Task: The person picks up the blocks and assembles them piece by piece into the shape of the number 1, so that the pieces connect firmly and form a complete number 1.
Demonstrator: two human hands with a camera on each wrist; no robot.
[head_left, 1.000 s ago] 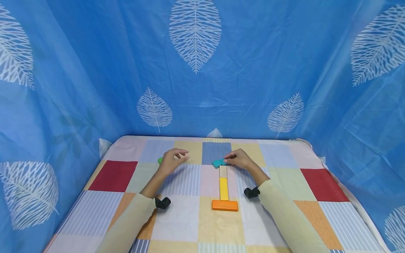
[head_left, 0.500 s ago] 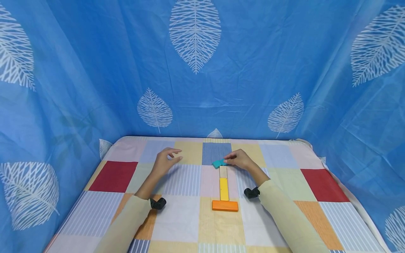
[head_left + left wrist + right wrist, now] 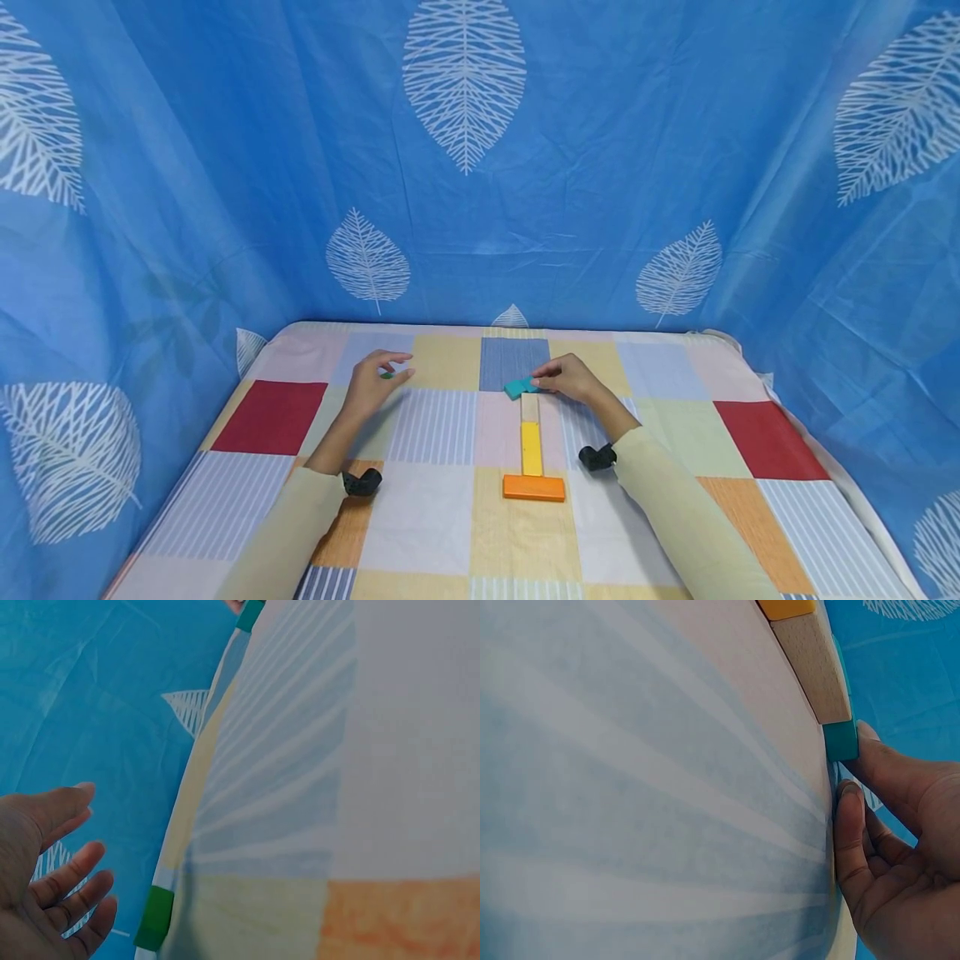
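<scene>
In the head view my right hand (image 3: 568, 377) is at the teal block (image 3: 520, 388), its thumb and finger pinching the block's right end. From the right wrist, that teal block (image 3: 842, 741) appears against the end of a bare wooden block (image 3: 815, 667), with the thumb on it. My left hand (image 3: 369, 385) hovers over the cloth with thumb and fingers spread apart, holding nothing. A green block (image 3: 387, 376) shows partly between those fingers. In the left wrist view, this green block (image 3: 154, 918) lies on the cloth, apart from the left hand (image 3: 52, 877).
From the wooden block (image 3: 529, 407), a yellow block (image 3: 531, 448) runs toward me in line. An orange block (image 3: 534, 488) lies crosswise at its near end. Patchwork cloth (image 3: 420, 517) covers the table, and a blue leaf-print curtain (image 3: 570, 167) hangs behind and at both sides.
My left hand has drawn leftward, away from the middle, its fingers staying apart. The green block is now glimpsed between them. The right hand and the row of blocks stay put.
</scene>
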